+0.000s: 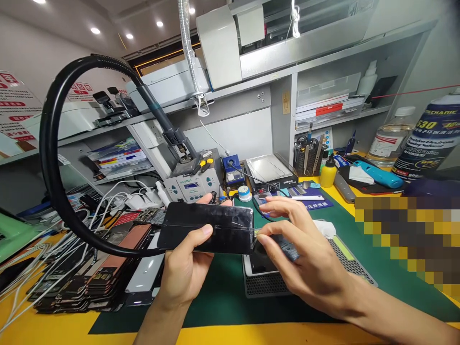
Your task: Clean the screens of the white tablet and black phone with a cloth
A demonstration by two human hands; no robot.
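The left hand (187, 268) holds a black phone (230, 237) up over the green mat (223, 297) on the yellow bench (223, 334), with its thumb on the near side and its other fingers tight behind. The right hand (309, 256) has its thumb and pointing finger close together at the phone's end; I can't tell if they pinch anything.

The single view looks out from the wearer's head, facing forward and down over a yellow workbench (251, 336) whose green mat (223, 302) spans the lower middle of the frame. The left hand (187, 266) and right hand (309, 249) lie near the lens, around and below centre; shelves (323, 60) stand farther off across the upper half, ceiling lights (95, 30) at upper left.
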